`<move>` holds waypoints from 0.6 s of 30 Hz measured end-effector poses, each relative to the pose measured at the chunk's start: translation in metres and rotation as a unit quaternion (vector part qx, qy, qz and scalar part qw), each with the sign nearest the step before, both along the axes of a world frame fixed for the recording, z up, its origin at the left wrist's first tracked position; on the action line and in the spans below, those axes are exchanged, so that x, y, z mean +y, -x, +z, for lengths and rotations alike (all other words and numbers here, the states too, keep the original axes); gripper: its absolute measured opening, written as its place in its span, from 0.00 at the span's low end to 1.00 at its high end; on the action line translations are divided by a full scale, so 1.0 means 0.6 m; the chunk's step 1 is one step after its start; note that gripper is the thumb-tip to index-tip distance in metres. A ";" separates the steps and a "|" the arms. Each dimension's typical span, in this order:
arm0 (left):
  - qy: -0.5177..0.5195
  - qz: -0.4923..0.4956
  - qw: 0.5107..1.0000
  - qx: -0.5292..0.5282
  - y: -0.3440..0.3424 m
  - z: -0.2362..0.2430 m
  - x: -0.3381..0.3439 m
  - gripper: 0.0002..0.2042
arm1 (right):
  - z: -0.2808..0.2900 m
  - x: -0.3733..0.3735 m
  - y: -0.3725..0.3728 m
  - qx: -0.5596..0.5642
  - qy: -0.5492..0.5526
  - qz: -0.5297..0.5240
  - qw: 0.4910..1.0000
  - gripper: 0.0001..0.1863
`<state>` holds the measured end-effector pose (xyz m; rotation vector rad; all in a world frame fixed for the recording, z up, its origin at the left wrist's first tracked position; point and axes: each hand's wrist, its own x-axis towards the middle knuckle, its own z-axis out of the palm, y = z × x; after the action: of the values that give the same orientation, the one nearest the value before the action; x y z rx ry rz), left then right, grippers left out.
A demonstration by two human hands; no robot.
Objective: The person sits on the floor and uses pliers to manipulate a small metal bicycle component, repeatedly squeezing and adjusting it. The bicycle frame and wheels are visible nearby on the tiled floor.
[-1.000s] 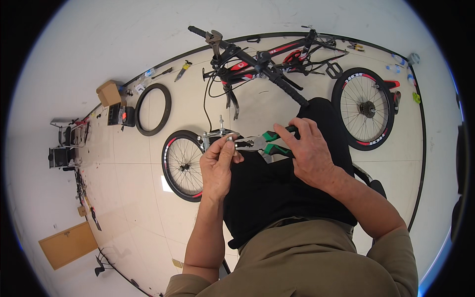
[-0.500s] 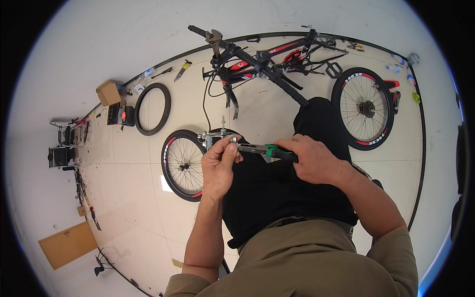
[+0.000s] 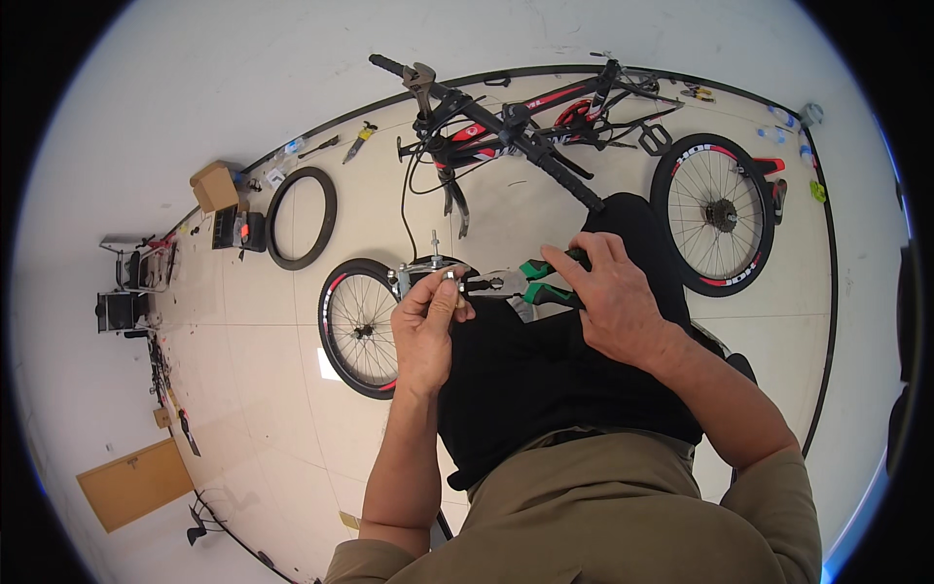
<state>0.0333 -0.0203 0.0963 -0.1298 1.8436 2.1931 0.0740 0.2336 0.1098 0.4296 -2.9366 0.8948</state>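
Pliers biting a small metal part over the lap.
The left hand (image 3: pixel 425 326) is pinching a metal bracket (image 3: pixel 428 273) in closed fingers; the right hand (image 3: pixel 608 297) is squeezing green-handled pliers (image 3: pixel 516 284) onto it. A loose wheel (image 3: pixel 358 326) is lying on the floor left, the bike frame (image 3: pixel 506 122) far beyond.

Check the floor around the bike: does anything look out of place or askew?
Yes. The bike frame lies wheel-less on the floor, both wheels off: one right, one left. A loose tyre and tools lie near the wall.

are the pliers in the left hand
No, the right hand holds the green-handled pliers; the left hand pinches a small metal part.
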 end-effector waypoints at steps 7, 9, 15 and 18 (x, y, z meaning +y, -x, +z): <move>-0.028 0.016 0.999 -0.014 0.000 0.017 0.007 0.13 | -0.009 -0.013 0.001 0.105 -0.021 -0.032 0.994 0.37; -0.012 0.014 1.000 -0.011 0.000 0.018 0.007 0.13 | -0.013 -0.015 0.002 0.118 -0.019 -0.036 0.992 0.36; -0.014 0.016 1.000 -0.018 -0.002 0.020 0.013 0.13 | -0.015 -0.017 0.001 0.128 -0.013 -0.043 0.991 0.35; -0.015 0.019 0.999 -0.022 -0.002 0.025 0.016 0.13 | -0.017 -0.017 0.002 0.136 -0.015 -0.044 0.990 0.34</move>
<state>0.0346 -0.0105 0.1113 -0.2068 1.7978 2.2236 0.0728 0.2232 0.0995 0.3846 -2.7001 0.7183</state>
